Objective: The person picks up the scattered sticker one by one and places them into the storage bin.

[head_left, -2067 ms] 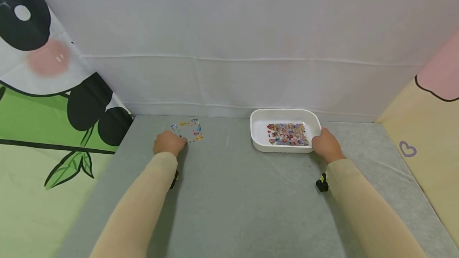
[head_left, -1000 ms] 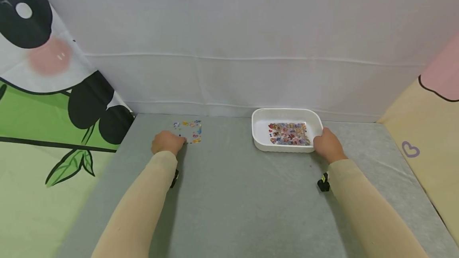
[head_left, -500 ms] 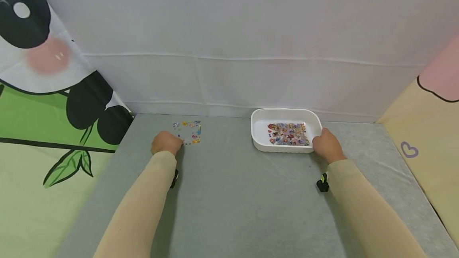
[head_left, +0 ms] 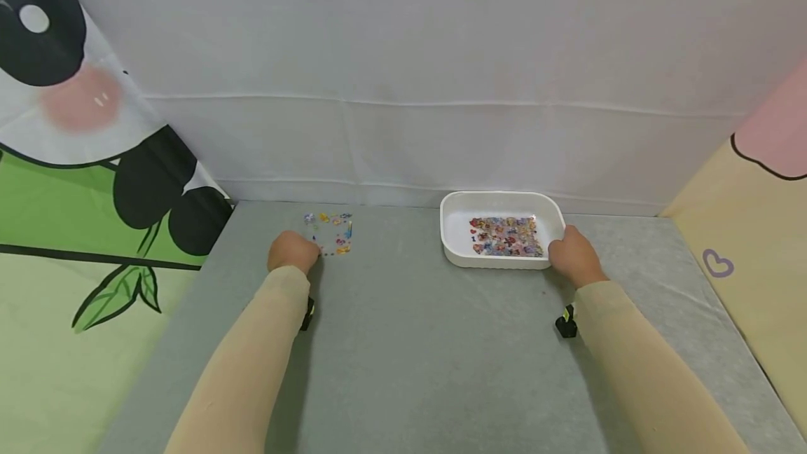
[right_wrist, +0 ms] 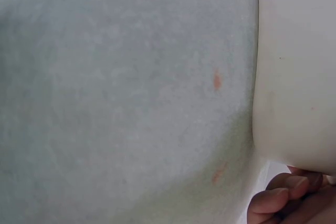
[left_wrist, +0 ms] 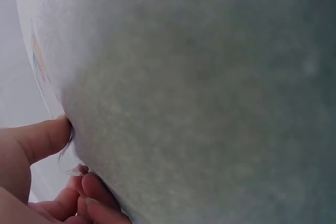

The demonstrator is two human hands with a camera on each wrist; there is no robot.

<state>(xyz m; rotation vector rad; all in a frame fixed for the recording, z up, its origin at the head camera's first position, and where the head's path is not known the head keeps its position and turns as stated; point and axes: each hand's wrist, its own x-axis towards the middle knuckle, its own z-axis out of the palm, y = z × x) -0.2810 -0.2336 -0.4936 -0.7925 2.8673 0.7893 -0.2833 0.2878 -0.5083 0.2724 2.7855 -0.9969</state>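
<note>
A clear sticker sheet (head_left: 343,238) printed with small colourful figures lies flat near the back left of the table. My left hand (head_left: 293,251) is at its near left corner. In the left wrist view the thumb (left_wrist: 48,139) and curled fingers (left_wrist: 102,203) pinch the thin, see-through edge of that sheet. Over on the right, my right hand (head_left: 575,256) grips the right end of a white tray (head_left: 455,233). Densely printed stickers (head_left: 506,237) lie on the tray's floor. From the right wrist camera, curled fingers (right_wrist: 283,195) show beneath the tray's outer wall (right_wrist: 296,77).
A grey cloth (head_left: 403,342) covers the table. White fabric (head_left: 403,90) hangs along its back edge. A printed panda cloth (head_left: 94,216) stands on the left, and a cream and pink one (head_left: 750,244) on the right. Reddish specks (right_wrist: 217,80) mark the cloth by the tray.
Earlier the sticker sheet lay slightly askew; now it sits squarer to the table's back edge. My left hand has drawn a little left, uncovering more of it. The right hand and tray hold still.
</note>
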